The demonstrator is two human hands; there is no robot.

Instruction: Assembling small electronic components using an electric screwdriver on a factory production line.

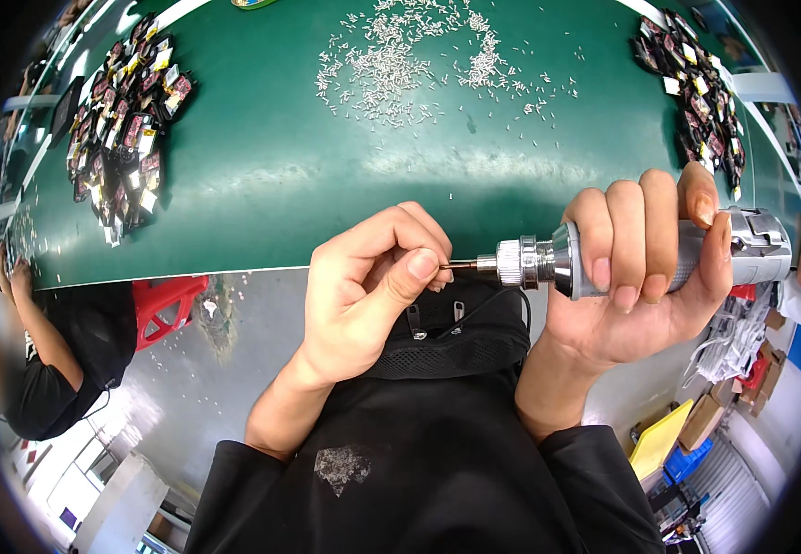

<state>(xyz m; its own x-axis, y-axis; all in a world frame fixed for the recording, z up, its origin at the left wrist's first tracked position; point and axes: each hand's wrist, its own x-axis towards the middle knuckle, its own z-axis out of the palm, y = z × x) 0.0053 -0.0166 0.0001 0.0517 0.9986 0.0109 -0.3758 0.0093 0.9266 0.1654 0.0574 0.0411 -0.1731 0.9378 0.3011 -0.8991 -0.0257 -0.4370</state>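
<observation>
In my right hand (645, 249) lies a grey electric screwdriver (557, 258), its fingers wrapped round the body and the tool level, pointing left. A thin bit (463, 266) sticks out of its silver collar. My left hand (373, 282) pinches the tip of that bit between thumb and forefinger. Whether a screw sits at the tip is hidden by the fingers. Both hands are above my lap, at the near edge of the green table (262, 203). On the table's far middle lies a scattered heap of small silver screws (387, 78).
Piles of small black parts with labels stand at the left (128, 129) and right (696, 102) of the table. A co-worker (54, 360) sits at left beside a red stool (165, 309). A black pouch (456, 342) rests at my waist. Boxes and a yellow panel (661, 439) are at lower right.
</observation>
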